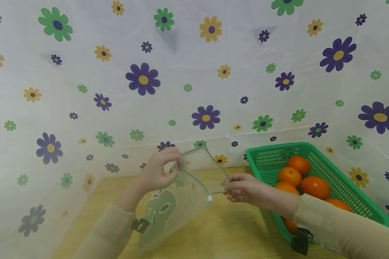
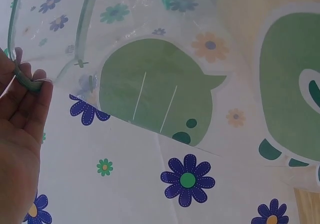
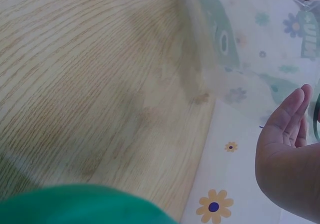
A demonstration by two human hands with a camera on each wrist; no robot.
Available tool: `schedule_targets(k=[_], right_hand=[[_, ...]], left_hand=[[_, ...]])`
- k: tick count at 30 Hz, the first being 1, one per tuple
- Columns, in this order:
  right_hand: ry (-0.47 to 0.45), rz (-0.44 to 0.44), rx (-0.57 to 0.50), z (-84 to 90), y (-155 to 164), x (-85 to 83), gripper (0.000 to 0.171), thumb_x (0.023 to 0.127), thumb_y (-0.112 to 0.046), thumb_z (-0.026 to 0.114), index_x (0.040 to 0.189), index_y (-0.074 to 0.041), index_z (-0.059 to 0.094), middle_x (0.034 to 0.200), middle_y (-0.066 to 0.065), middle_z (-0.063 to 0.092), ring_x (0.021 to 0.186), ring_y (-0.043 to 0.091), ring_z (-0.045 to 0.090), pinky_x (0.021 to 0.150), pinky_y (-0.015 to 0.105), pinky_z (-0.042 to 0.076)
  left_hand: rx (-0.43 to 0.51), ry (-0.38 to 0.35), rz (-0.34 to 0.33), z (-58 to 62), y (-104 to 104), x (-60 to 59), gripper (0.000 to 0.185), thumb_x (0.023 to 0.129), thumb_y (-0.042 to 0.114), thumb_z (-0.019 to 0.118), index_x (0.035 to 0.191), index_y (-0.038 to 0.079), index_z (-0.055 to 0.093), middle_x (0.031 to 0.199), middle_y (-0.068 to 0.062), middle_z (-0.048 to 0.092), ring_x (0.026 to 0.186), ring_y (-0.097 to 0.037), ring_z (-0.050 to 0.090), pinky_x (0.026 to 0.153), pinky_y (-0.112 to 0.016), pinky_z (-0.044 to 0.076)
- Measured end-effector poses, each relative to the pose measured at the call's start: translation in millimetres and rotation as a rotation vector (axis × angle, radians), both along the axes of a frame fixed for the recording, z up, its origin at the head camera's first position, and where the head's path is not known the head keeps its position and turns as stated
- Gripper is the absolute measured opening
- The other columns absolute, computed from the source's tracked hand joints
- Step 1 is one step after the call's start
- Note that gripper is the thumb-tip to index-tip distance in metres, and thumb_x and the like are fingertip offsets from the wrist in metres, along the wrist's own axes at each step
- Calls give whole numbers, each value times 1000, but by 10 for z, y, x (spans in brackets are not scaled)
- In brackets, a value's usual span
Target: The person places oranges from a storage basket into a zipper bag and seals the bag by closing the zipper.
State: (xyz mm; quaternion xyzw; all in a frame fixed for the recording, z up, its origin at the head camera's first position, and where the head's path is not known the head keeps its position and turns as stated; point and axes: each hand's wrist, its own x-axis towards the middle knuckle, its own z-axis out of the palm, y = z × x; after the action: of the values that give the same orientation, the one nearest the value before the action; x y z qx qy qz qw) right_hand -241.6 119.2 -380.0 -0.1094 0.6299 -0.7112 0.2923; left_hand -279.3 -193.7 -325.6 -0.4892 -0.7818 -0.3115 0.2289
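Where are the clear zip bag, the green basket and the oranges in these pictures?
clear zip bag (image 1: 168,212): head view, on its green printed side.
green basket (image 1: 350,194): head view, on its right mesh wall.
oranges (image 1: 315,187): head view, on the biggest orange in the basket.

Head view looks down from above; both wrist views sit close, seemingly sharing the clear bag (image 1: 171,208).

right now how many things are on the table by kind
oranges: 6 showing, more may be hidden
green basket: 1
clear zip bag: 1, its mouth pinched by the left hand and the right hand
total: 8
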Motion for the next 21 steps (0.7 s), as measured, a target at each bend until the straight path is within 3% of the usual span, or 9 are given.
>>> schedule_targets(k=[10,21], right_hand=[[-11,14,-27,12,19,-4,12,103,-10,57,110,-9,67,88,-5,75,74,4,70,78,18,62],[-9,37,-27,-16,45,-5,17,105,-10,54,115,-7,67,87,-6,75,73,2,69,76,17,61]], left_hand=[[3,-48,-28,-26,70,3,21,78,-9,60,85,10,67,89,-2,70,91,-17,64,86,-32,57],[-2,-42,-29,-53,119,12,22,78,-10,60,85,10,67,88,-1,69,91,-18,64,89,-31,56]])
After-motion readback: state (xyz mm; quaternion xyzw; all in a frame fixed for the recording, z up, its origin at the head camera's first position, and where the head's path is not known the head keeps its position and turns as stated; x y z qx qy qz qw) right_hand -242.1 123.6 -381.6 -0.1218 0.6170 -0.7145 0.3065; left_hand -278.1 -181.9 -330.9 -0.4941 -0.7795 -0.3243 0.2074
